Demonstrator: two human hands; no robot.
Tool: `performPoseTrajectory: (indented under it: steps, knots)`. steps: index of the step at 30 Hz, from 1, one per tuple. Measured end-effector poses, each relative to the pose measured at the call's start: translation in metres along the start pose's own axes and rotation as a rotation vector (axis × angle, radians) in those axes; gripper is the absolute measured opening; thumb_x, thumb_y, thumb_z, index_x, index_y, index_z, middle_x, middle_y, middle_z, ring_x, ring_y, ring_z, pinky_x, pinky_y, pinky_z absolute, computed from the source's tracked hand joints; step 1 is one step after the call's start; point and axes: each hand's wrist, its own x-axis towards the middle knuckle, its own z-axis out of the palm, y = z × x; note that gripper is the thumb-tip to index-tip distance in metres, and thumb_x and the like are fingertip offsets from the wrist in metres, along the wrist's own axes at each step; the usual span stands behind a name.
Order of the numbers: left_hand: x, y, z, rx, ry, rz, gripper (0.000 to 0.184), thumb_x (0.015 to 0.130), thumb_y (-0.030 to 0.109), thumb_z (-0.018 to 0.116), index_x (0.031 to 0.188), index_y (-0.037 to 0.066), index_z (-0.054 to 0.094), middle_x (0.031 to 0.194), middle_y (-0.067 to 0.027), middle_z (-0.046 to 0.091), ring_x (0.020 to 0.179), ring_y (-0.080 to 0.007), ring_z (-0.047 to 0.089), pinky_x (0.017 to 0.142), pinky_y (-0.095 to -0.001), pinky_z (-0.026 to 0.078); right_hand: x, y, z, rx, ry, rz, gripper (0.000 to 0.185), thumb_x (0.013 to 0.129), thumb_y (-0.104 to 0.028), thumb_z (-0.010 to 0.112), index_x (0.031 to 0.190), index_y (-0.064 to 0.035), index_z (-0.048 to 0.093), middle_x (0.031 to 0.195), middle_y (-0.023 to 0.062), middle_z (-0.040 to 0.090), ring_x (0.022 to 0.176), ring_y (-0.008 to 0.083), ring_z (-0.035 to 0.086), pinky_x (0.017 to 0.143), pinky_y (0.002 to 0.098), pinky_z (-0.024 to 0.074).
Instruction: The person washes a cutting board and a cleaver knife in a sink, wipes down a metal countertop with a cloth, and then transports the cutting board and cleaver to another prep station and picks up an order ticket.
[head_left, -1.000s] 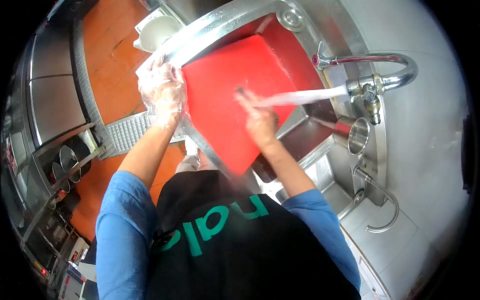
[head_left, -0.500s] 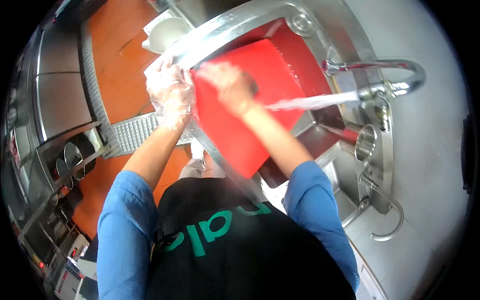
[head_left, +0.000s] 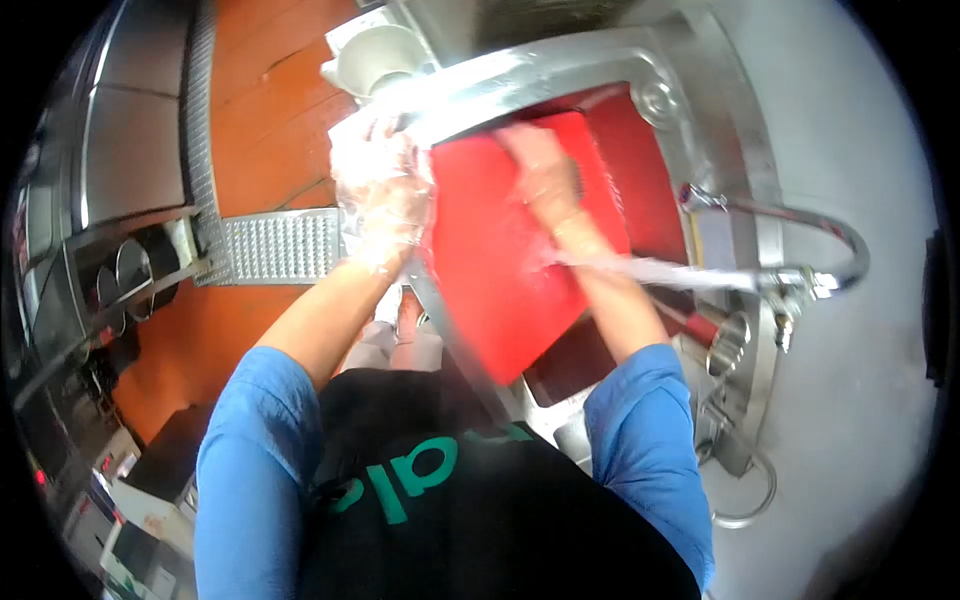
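Observation:
A red board [head_left: 490, 250] lies tilted across the steel sink [head_left: 650, 185], its near edge over the rim. My left hand [head_left: 385, 190], in a clear plastic glove, is closed on the board's left edge near the top corner. My right hand [head_left: 545, 175] is on the upper part of the board and is smeared by motion; whether it holds anything cannot be made out. A stream of water runs from the faucet [head_left: 800, 280] across my right forearm onto the board.
A steel cup [head_left: 728, 342] stands by the sink's right side, with a second curved tap [head_left: 765, 490] nearer me. A pale bowl [head_left: 380, 60] sits beyond the sink's far left corner. Metal equipment [head_left: 135, 150] lines the left side above an orange floor [head_left: 270, 120].
My right hand went from the board's middle to its upper left, then rightward along the upper part. My left hand has kept its hold. The whole view has shifted, with the sink now lower and further right.

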Motion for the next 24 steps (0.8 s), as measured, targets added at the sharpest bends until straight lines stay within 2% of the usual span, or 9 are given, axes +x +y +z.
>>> performPoseTrajectory:
  steps: [1, 6, 9, 13, 16, 18, 20, 21, 24]
  knots:
    - [0.001, 0.000, 0.001, -0.006, 0.011, -0.006, 0.010, 0.074, 0.015, 0.063, 0.075, 0.005, 0.062, 0.112, -0.0105, 0.060, 0.111, -0.0296, 0.049, 0.094, -0.0420, 0.036, -0.001, 0.039, 0.019, -0.026, 0.073, 0.013, 0.031, 0.081, -0.009, 0.049, 0.109, -0.0136, 0.058, 0.106, 0.0098, 0.059, 0.100, 0.0300, 0.056, 0.077, 0.0383, 0.0515]
    - [0.001, -0.002, 0.000, -0.009, 0.062, 0.008, 0.013, 0.066, 0.014, 0.068, 0.075, 0.007, 0.063, 0.106, -0.0094, 0.063, 0.106, -0.0308, 0.052, 0.091, -0.0448, 0.036, 0.000, 0.106, -0.002, -0.529, -0.859, 0.565, 0.027, 0.088, -0.008, 0.041, 0.109, -0.0050, 0.057, 0.103, 0.0168, 0.060, 0.098, 0.0326, 0.060, 0.081, 0.0425, 0.0506]
    - [0.000, 0.001, 0.000, -0.038, 0.012, -0.035, 0.010, 0.075, 0.016, 0.064, 0.076, 0.006, 0.062, 0.115, -0.0093, 0.059, 0.112, -0.0284, 0.049, 0.096, -0.0436, 0.032, -0.008, 0.088, -0.007, -0.436, -0.366, 0.319, 0.026, 0.080, -0.008, 0.050, 0.103, -0.0037, 0.060, 0.091, 0.0150, 0.062, 0.089, 0.0335, 0.062, 0.075, 0.0444, 0.0517]
    - [0.001, 0.003, -0.003, 0.026, -0.002, -0.031, 0.009, 0.075, 0.015, 0.065, 0.076, 0.006, 0.062, 0.114, -0.0090, 0.060, 0.111, -0.0280, 0.050, 0.094, -0.0439, 0.035, -0.015, 0.089, 0.025, -0.204, -0.038, 0.167, 0.043, 0.079, -0.003, 0.048, 0.122, -0.0089, 0.051, 0.114, 0.0168, 0.054, 0.105, 0.0357, 0.053, 0.085, 0.0412, 0.0478]
    - [0.001, 0.002, -0.003, -0.024, 0.032, -0.016, 0.010, 0.074, 0.015, 0.065, 0.073, 0.006, 0.061, 0.113, -0.0086, 0.060, 0.110, -0.0274, 0.051, 0.092, -0.0444, 0.037, -0.075, 0.115, 0.002, -0.332, -0.385, 0.451, 0.043, 0.079, -0.003, 0.048, 0.122, -0.0093, 0.049, 0.110, 0.0178, 0.056, 0.103, 0.0352, 0.054, 0.083, 0.0436, 0.0485]
    - [0.003, 0.003, 0.000, -0.005, 0.040, -0.018, 0.010, 0.073, 0.015, 0.065, 0.073, 0.006, 0.061, 0.113, -0.0080, 0.060, 0.109, -0.0271, 0.051, 0.091, -0.0443, 0.037, -0.099, 0.083, -0.033, -0.508, -0.868, 0.613, 0.021, 0.084, -0.012, 0.050, 0.097, 0.0003, 0.062, 0.103, 0.0227, 0.058, 0.101, 0.0351, 0.058, 0.084, 0.0420, 0.0492]
    - [-0.001, 0.000, 0.000, 0.007, 0.032, -0.007, 0.009, 0.072, 0.014, 0.064, 0.076, 0.006, 0.063, 0.114, -0.0081, 0.060, 0.108, -0.0277, 0.052, 0.090, -0.0439, 0.038, -0.143, 0.056, -0.078, -0.121, -0.774, 0.491, 0.026, 0.083, -0.013, 0.052, 0.102, -0.0010, 0.064, 0.111, 0.0210, 0.060, 0.108, 0.0305, 0.057, 0.090, 0.0414, 0.0464]
    - [0.002, 0.002, -0.003, -0.003, 0.023, -0.012, 0.010, 0.073, 0.014, 0.064, 0.078, 0.006, 0.064, 0.114, -0.0079, 0.060, 0.108, -0.0280, 0.052, 0.090, -0.0439, 0.038, -0.162, 0.067, -0.071, -0.416, -1.283, 0.528, 0.029, 0.081, -0.012, 0.054, 0.106, -0.0015, 0.064, 0.114, 0.0177, 0.060, 0.108, 0.0295, 0.056, 0.092, 0.0397, 0.0451]
    - [0.000, -0.001, 0.000, 0.055, 0.024, 0.010, 0.018, 0.075, 0.018, 0.062, 0.088, 0.006, 0.066, 0.111, -0.0095, 0.060, 0.107, -0.0298, 0.051, 0.090, -0.0448, 0.037, -0.182, 0.035, -0.107, -0.387, -1.032, 0.615, 0.034, 0.080, -0.015, 0.059, 0.111, -0.0027, 0.059, 0.112, 0.0176, 0.061, 0.105, 0.0308, 0.058, 0.088, 0.0409, 0.0464]
